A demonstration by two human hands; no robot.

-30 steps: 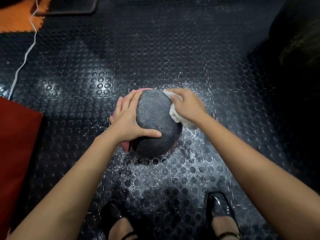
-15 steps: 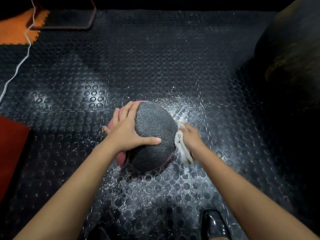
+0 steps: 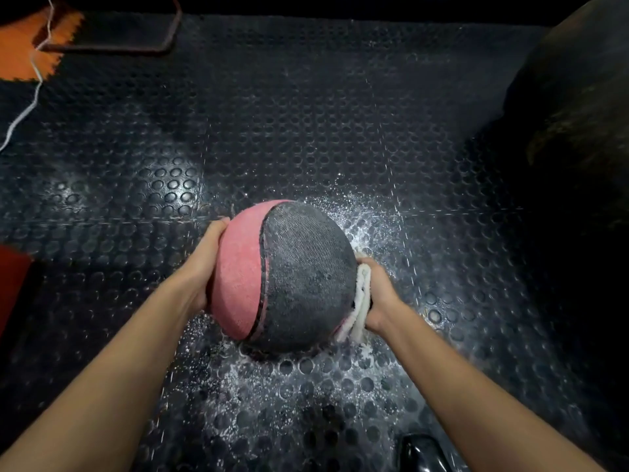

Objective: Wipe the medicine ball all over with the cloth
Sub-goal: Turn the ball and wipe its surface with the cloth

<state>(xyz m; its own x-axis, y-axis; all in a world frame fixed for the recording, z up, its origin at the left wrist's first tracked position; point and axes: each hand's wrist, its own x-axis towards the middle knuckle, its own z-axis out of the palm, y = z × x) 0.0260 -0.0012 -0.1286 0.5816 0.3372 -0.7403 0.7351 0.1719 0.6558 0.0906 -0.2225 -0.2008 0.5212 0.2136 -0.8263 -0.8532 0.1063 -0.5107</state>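
Medicine ball on studded floor now rolled pink panel up, left hand shifted from top to cupping its side, right hand pressing bunched cloth low on right flank; fresh surface likely exposed for wiping.

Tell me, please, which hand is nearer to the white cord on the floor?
Left. The left hand holds the medicine ball's pink side, toward the cord at far left; the right hand presses the cloth on the opposite side.

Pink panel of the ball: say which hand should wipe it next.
Right hand: it already holds the cloth against the ball. The left hand only steadies the pink side.
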